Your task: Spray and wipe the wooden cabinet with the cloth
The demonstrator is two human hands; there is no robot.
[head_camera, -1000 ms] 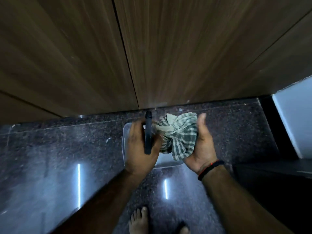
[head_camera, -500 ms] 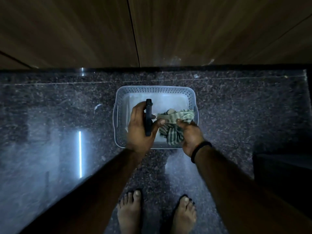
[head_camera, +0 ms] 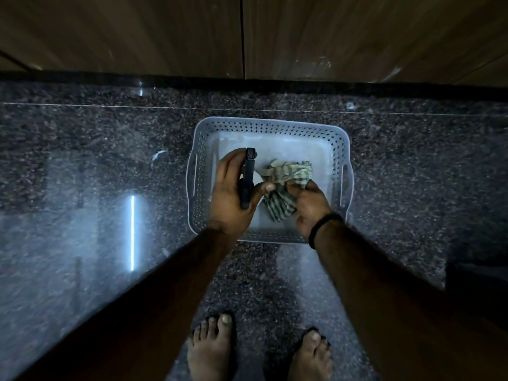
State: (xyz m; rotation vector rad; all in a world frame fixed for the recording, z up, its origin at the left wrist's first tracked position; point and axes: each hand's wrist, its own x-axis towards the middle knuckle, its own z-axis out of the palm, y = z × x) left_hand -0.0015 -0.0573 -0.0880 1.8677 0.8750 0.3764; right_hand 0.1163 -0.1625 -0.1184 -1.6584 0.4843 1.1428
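My left hand (head_camera: 233, 199) curls round the dark spray bottle (head_camera: 248, 178), thumb across its side; my right hand (head_camera: 309, 206) pinches the checked cloth (head_camera: 286, 185) in bunched fingers. Both hang over the pale perforated basket (head_camera: 272, 125) on the speckled floor (head_camera: 96, 149). Judged step: setting both tools down. To do it well, I should lower until each touches the basket's bottom, then release, bottle kept clear of the cloth. The cloth lies between my hands, touching my left thumb. The wooden cabinet (head_camera: 357, 34) stands beyond the basket, well apart from my fingers.
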